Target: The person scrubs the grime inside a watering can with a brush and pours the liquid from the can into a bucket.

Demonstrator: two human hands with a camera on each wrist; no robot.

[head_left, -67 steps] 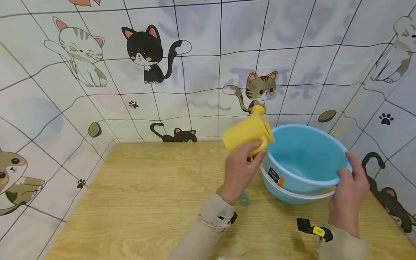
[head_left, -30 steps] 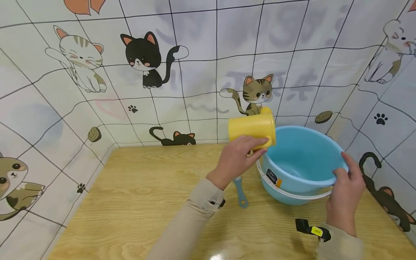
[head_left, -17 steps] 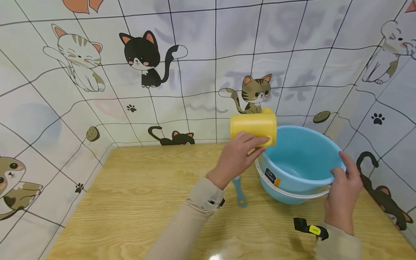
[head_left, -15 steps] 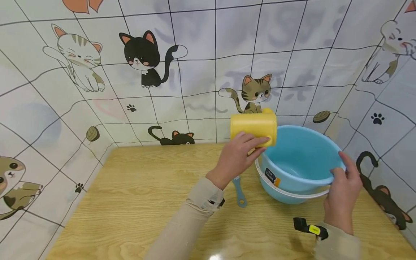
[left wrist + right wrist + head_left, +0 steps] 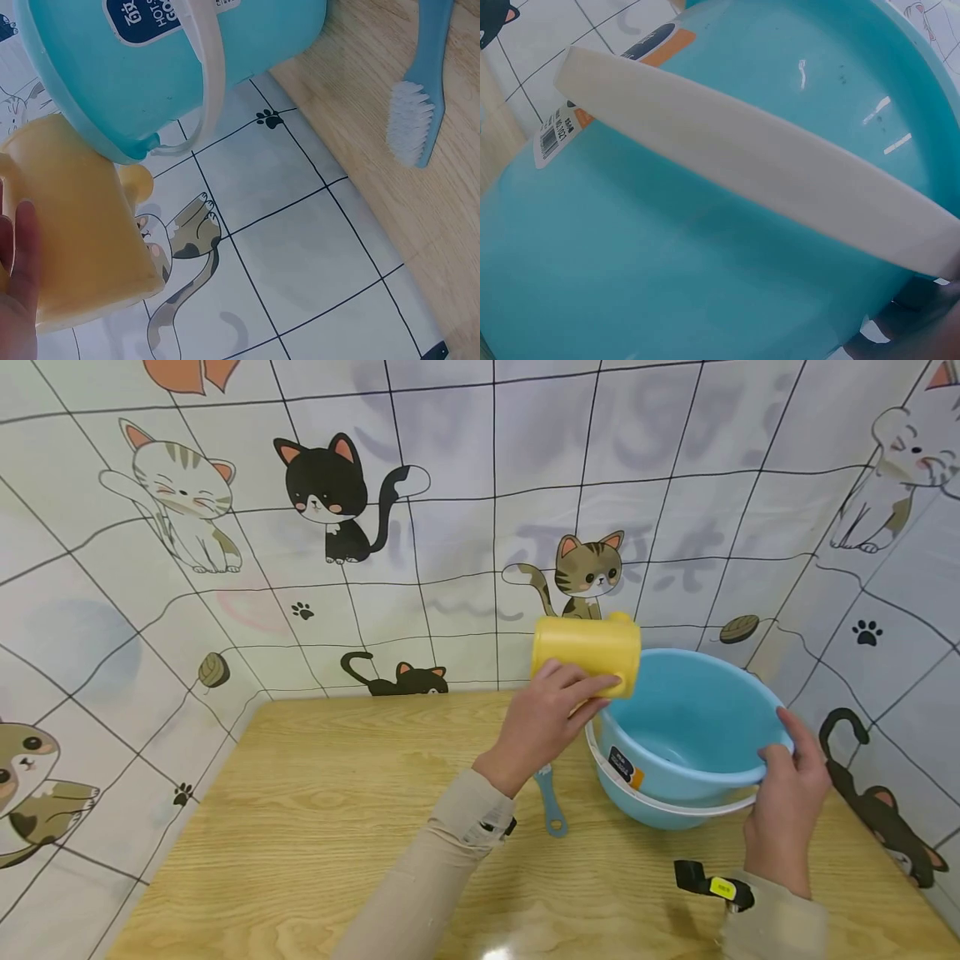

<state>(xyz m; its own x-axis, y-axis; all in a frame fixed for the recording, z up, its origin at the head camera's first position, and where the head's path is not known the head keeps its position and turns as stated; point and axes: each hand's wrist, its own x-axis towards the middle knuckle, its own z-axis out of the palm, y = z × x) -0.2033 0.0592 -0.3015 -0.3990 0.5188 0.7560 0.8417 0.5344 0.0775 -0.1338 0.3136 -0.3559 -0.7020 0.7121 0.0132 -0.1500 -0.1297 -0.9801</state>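
Note:
My left hand [image 5: 536, 718] grips a small yellow watering can [image 5: 588, 643] by its handle side. The can lies on its side in the air, its mouth end to the right above the rim of a light blue bucket [image 5: 693, 710]; its knob-like spout [image 5: 136, 184] shows in the left wrist view. With fingers and thumb, my right hand [image 5: 787, 793] holds the bucket's near right rim. The bucket leans towards me, its white handle [image 5: 757, 157] hanging down across the front. Whether anything leaves the can is not visible.
A blue brush [image 5: 426, 90] with white bristles lies on the wooden table [image 5: 337, 827], left of the bucket; my left hand partly hides it in the head view. Walls with a cat-print covering [image 5: 465, 527] enclose the table at the back and both sides.
The watering can has turned from a slant to nearly level, mouth to the right. My left forearm has shifted left, showing more of the brush handle. The right hand keeps its hold on the bucket.

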